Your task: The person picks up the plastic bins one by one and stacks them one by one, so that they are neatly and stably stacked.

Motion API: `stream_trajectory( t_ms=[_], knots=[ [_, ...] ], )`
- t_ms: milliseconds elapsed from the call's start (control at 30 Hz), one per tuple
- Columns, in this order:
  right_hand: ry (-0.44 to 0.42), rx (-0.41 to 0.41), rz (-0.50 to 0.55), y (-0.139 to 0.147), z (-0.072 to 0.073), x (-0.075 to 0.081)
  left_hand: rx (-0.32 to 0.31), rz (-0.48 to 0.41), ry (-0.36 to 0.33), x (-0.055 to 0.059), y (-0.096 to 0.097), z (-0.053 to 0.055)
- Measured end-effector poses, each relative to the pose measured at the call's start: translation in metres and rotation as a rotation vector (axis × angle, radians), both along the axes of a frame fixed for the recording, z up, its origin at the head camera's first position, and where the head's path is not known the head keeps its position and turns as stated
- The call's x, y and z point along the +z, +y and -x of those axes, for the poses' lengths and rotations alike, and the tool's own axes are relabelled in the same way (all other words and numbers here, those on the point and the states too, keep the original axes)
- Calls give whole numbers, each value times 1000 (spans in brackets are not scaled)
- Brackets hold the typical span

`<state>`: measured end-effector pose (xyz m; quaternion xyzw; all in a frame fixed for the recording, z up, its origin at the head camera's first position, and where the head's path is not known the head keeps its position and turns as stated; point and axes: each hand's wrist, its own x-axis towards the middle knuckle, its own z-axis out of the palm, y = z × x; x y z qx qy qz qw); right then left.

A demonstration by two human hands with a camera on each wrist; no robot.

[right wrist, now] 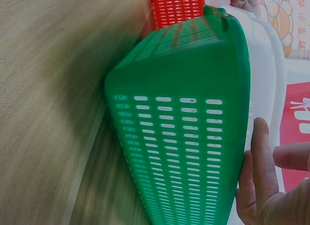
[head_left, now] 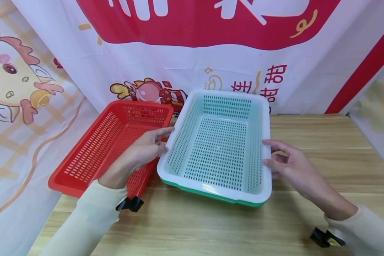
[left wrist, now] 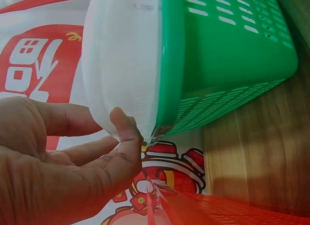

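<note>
A white perforated plastic basket (head_left: 222, 190) sits nested inside a green one (right wrist: 181, 72), whose rim shows just below the white rim. My left hand (head_left: 144, 147) pinches the white basket's left rim, with fingertips at the outer edge. Opposite it, my right hand (head_left: 289, 161) grips the right rim, thumb above and fingers beneath. In the right wrist view, the green basket's slotted side leans over the table. To the left stands a red perforated basket (head_left: 67, 183), partly covered by my left hand and forearm.
The baskets are on a wood-grain table (head_left: 192, 231). Behind it hangs a printed red and white cloth (head_left: 192, 57), close to the baskets' far ends. Another patterned cloth (head_left: 16, 142) hangs along the left edge. Black camera mounts (head_left: 131, 203) sit at my cuffs.
</note>
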<state>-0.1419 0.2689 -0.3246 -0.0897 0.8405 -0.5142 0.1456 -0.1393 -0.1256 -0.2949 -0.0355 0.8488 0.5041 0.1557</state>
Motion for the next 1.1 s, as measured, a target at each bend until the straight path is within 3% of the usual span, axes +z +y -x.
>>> stream_trajectory(
  t_ms=[600, 1100],
  knots=[
    [22, -6, -4, 0, -3, 0, -1, 100, -15, 4, 2, 0],
    [25, -5, -82, -1, -2, 1, 35, 180, -33, 6, 8, 0]
  ],
)
